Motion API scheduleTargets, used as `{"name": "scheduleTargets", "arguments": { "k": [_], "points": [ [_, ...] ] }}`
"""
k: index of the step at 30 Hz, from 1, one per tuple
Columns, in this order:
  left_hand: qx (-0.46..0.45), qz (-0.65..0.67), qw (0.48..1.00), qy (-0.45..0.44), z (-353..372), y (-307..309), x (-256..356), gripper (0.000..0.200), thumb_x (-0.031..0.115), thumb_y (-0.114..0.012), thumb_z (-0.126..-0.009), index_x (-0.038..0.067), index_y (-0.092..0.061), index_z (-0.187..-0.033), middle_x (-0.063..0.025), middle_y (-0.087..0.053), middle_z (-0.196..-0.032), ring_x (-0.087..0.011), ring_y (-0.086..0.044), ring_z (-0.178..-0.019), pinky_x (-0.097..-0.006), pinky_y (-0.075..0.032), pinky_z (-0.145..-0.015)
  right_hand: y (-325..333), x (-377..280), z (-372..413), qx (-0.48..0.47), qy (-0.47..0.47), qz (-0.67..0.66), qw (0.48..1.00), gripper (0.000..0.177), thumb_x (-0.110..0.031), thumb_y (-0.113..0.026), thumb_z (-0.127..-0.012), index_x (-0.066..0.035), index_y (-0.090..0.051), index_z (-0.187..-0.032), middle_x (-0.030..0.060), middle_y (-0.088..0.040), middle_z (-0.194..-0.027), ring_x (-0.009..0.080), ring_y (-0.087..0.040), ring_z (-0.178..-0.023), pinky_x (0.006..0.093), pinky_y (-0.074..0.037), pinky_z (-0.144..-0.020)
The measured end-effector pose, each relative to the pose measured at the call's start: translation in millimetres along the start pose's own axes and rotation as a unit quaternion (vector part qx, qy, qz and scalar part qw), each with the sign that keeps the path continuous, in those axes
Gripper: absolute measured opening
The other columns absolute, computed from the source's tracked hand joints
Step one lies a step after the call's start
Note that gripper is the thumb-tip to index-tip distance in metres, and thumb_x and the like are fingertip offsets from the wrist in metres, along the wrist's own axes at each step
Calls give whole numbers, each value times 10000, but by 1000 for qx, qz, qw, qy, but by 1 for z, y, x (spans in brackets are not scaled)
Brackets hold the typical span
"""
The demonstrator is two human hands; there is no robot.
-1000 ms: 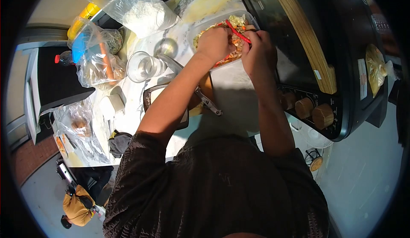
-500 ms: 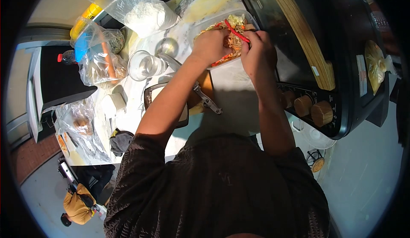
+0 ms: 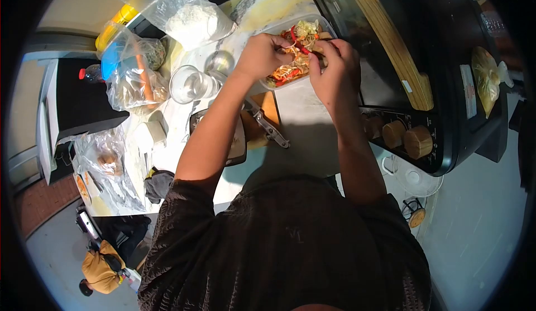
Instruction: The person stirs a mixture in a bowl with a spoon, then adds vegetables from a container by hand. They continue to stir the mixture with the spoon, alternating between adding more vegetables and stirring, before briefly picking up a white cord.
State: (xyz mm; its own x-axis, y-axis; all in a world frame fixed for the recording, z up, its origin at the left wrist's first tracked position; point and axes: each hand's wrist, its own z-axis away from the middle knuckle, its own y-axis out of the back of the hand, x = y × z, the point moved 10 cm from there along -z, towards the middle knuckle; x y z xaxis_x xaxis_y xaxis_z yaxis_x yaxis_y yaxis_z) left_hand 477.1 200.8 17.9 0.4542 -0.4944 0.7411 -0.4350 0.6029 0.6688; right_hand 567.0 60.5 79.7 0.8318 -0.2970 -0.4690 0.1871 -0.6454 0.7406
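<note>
Left hand (image 3: 262, 57) and right hand (image 3: 338, 61), half-curled, flank red chili (image 3: 302, 49); their hold I cannot tell.

You had in view two bare hands (image 3: 258, 58), one clear rectangular plastic container (image 3: 290, 84), three brown faceted wooden knobs (image 3: 393, 135), one clear plastic bag of white powder (image 3: 195, 25), one small red-capped bottle (image 3: 93, 73) and one long tan wooden handle (image 3: 391, 38).

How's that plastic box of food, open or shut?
Open: no lid covers the plastic box, and the colourful food shows inside.
</note>
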Motion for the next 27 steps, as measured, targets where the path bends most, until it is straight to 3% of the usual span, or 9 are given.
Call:
{"name": "scheduleTargets", "arguments": {
  "k": [1, 2, 3, 5, 6, 9, 20, 27],
  "points": [
    [6, 53, 999, 11, 2, 5, -4, 325, 168, -779, -692, 22, -735, -979, -193, -709, -884, -276, -709, -776, -342, -546, -741, 3, -5, 0, 13, 11, -11, 1000, 273, -140, -739, -761, -93, -691, -1025, 93, -599, -1058, 320, -569, -976, 405, -473, -853],
    [0, 71, 997, 28, 5, 8, -9, 336, 188, -803, -703, 3, -732, -975, -149, -723, -821, -183, -699, -724, -313, -541, -715, 3, -7, 0, 14, 16, -14, 1000, 273, -140, -739, -761, -93, -691, -1025, 93, -599, -1058, 320, -569, -976, 405, -473, -853],
    [5, 69, 997, 28, 6, 9, -16, 336, 188, -803, -703, 3, -732, -975, -149, -723, -821, -183, -699, -724, -313, -541, -715, 4, -10, 1, 25, 24, -20, 999, 270, -139, -737, -762, -94, -693, -1024, 95, -599, -1058, 319, -567, -979, 407, -471, -859],
    [13, 215, 976, 43, 8, 8, -33, 328, 198, -811, -725, -12, -734, -965, -80, -717, -777, -114, -654, -686, -283, -529, -684, 5, -15, 3, 38, 36, -30, 998, 267, -138, -735, -763, -95, -695, -1023, 96, -599, -1059, 319, -565, -981, 408, -469, -866],
    [12, 226, 972, 64, 14, 16, -24, 303, 178, -811, -756, -35, -730, -956, -40, -700, -784, -78, -619, -682, -253, -516, -653, 4, -14, 4, 27, 27, -25, 999, 264, -140, -732, -765, -98, -696, -1023, 97, -600, -1059, 320, -563, -984, 409, -468, -869],
    [26, 319, 943, 86, 25, 27, -16, 220, 116, -770, -821, -35, -716, -971, -28, -690, -818, -73, -592, -694, -219, -485, -668, 2, -14, 4, 9, 18, -25, 999, 261, -164, -719, -778, -100, -696, -1031, 105, -583, -1061, 320, -545, -1004, 420, -459, -877],
    [63, 373, 923, 76, 60, 61, 5, 208, 115, -774, -818, -29, -714, -957, -29, -688, -818, -82, -598, -700, -223, -483, -675, 9, -32, 15, -30, 20, -50, 998, 274, -230, -692, -809, -108, -694, -1054, 105, -576, -1110, 314, -533, -1045, 425, -459, -886],
    [130, 390, 905, 110, 139, 91, -13, 194, 96, -760, -833, -14, -713, -985, -40, -703, -884, -83, -622, -741, -238, -516, -678, -2, -86, 26, -45, 96, -174, 979, 274, -174, -720, -781, -72, -682, -1034, 122, -608, -1046, 344, -569, -1000, 424, -467, -887]
  ]
}}
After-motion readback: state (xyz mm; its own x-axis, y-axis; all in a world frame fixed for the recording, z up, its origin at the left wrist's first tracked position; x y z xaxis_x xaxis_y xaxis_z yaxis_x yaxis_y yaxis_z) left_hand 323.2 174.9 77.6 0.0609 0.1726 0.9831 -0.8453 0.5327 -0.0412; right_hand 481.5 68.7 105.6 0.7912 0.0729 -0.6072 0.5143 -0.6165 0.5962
